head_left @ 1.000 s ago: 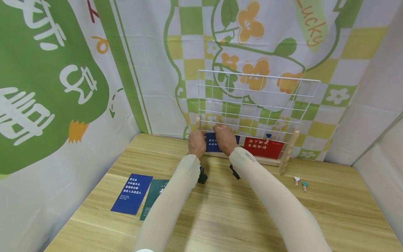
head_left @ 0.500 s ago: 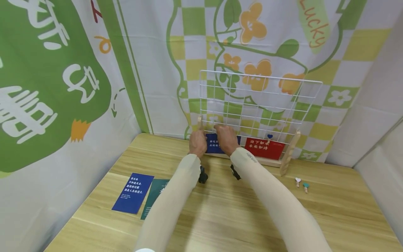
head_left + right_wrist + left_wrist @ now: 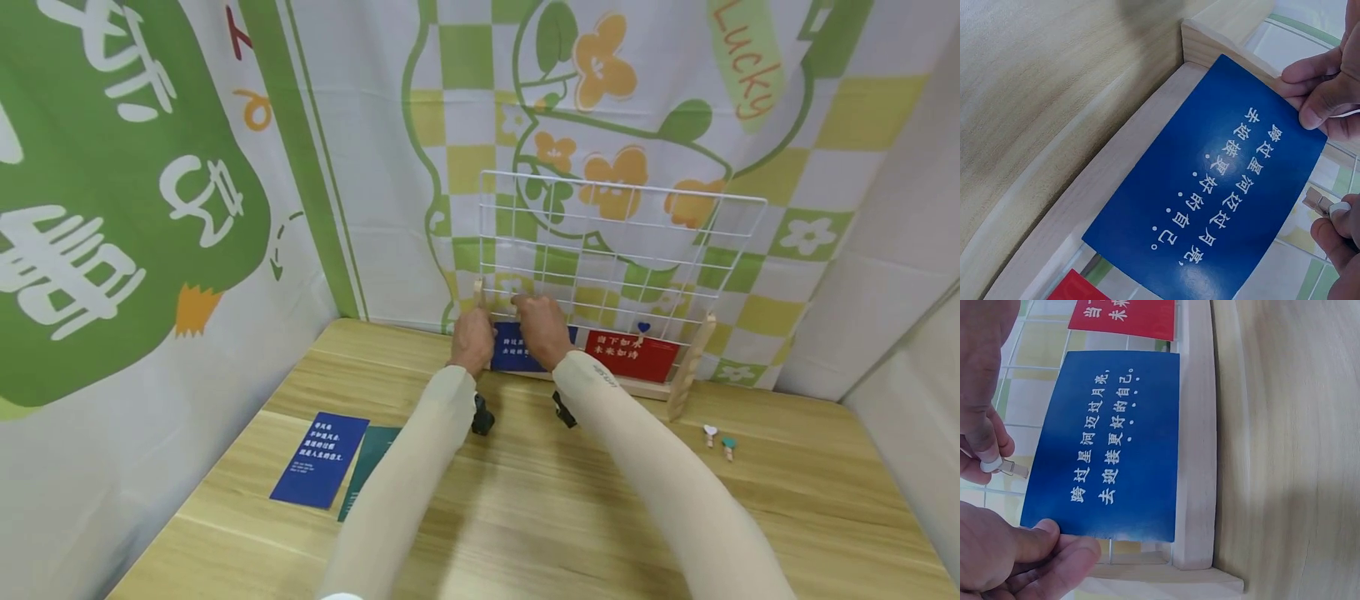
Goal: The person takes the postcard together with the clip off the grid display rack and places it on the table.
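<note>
My left hand (image 3: 472, 340) pinches one end of a blue card (image 3: 1110, 450) with white writing, thumb on its face. The card leans against a white wire grid (image 3: 645, 188), its long edge along the wooden base (image 3: 1197, 456). In my right hand (image 3: 543, 329) is a small wooden clothespin (image 3: 1013, 469) with a white top, pinched between fingers and thumb. Its tip points at the card's upper edge, as the right wrist view also shows. From the head, the clothespin is hidden by my hand.
Beside the blue card, a red card (image 3: 630, 358) hangs under a blue heart clip (image 3: 643, 327). A white heart clip (image 3: 709, 434) and a green heart clip (image 3: 729, 448) lie right. Another blue card (image 3: 321, 458) and a partly covered green card (image 3: 367, 467) lie left.
The head view has shifted slightly. Both hands stay at the blue card in nearly the same place.
</note>
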`<state>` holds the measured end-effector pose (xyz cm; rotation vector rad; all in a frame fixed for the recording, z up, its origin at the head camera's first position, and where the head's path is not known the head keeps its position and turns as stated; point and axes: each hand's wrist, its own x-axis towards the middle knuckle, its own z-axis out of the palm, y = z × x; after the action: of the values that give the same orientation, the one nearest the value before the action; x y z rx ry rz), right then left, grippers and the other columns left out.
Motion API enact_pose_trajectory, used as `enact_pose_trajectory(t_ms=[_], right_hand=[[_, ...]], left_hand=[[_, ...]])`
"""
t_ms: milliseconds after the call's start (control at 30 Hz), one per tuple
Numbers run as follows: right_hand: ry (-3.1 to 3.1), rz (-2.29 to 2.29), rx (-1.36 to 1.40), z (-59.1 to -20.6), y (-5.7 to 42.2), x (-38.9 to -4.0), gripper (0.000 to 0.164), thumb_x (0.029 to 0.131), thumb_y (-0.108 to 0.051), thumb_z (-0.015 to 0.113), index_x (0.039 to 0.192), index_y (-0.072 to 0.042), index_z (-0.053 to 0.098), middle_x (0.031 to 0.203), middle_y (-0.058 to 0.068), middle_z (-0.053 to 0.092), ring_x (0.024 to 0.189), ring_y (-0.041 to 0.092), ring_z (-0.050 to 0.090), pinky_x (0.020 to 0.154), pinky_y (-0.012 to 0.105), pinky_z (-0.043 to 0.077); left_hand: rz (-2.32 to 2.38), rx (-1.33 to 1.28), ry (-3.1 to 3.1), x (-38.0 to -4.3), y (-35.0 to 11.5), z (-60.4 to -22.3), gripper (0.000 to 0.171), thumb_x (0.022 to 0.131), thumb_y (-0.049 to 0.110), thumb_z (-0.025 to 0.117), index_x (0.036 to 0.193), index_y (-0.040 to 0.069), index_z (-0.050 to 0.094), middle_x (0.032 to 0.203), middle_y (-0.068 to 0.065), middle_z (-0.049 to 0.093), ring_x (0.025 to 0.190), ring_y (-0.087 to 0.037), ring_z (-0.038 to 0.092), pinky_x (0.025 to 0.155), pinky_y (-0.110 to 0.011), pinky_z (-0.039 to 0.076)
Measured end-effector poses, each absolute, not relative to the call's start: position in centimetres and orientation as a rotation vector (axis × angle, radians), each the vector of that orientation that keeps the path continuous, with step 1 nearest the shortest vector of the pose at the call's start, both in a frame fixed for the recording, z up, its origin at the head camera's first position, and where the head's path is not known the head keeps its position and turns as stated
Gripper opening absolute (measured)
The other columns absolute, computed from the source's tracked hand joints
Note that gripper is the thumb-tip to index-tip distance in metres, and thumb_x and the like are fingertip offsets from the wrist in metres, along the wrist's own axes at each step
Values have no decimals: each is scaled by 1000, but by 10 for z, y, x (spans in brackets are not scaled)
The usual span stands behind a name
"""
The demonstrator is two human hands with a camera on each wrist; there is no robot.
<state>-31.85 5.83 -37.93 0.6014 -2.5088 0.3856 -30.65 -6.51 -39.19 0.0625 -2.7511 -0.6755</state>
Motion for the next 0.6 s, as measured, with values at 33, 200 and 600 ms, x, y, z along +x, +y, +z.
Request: enact_pose_trajectory(t_ms=[33, 200, 600], right_hand=[[-2512, 396, 597, -379, 58, -318, 30, 85, 7, 53, 107, -7, 68, 89, 13, 72, 77, 27, 69, 63, 34, 55], [-2500, 471, 602, -374, 59, -314, 33, 82, 10, 53, 107, -6, 68, 95, 13, 71, 82, 27, 69, 67, 35, 56], [-2404, 547, 675, -366, 67, -301, 34, 79, 15, 47, 99, -2, 69, 91, 15, 71, 80, 29, 69, 69, 34, 56]], left_hand=[[-674, 56, -2757, -306, -66, -391, 10, 81, 13, 66, 74, 6, 69, 79, -11, 71, 79, -30, 67, 70, -40, 53], [-661, 12, -2801, -304, -70, -387, 10, 82, 12, 66, 75, 5, 69, 80, -10, 70, 79, -29, 66, 70, -38, 53], [-532, -91, -2884, -296, -86, -380, 5, 82, 8, 64, 78, 6, 67, 83, -10, 70, 85, -29, 66, 75, -37, 52]])
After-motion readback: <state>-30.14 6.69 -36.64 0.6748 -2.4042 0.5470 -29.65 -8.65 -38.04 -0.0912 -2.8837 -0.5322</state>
